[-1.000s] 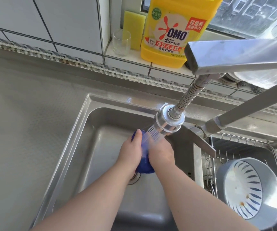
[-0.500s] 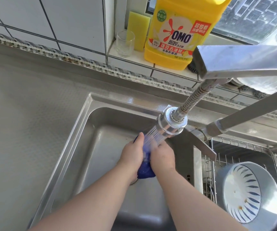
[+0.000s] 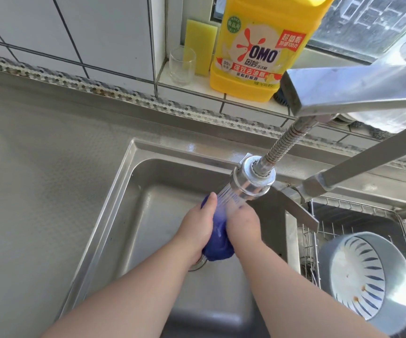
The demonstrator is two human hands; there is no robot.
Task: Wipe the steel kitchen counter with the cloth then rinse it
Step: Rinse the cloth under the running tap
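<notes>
A wet blue cloth (image 3: 218, 245) is bunched between both my hands over the steel sink (image 3: 133, 191). My left hand (image 3: 197, 225) presses it from the left and my right hand (image 3: 243, 225) from the right. Water sprays from the faucet's spray head (image 3: 252, 178) onto the cloth and my fingers. The steel counter (image 3: 38, 191) stretches out to the left of the sink.
A yellow OMO detergent jug (image 3: 258, 50), a yellow sponge (image 3: 200, 45) and a drinking glass (image 3: 182, 65) stand on the tiled ledge behind. At the right, a wire rack (image 3: 309, 240) holds a grey bowl (image 3: 368, 281). A steel faucet arm (image 3: 355, 86) crosses overhead.
My hands have stayed under the running water, shifting slightly as they squeeze the cloth. The camera has tilted a little, so the scene sits lower and rightward.
</notes>
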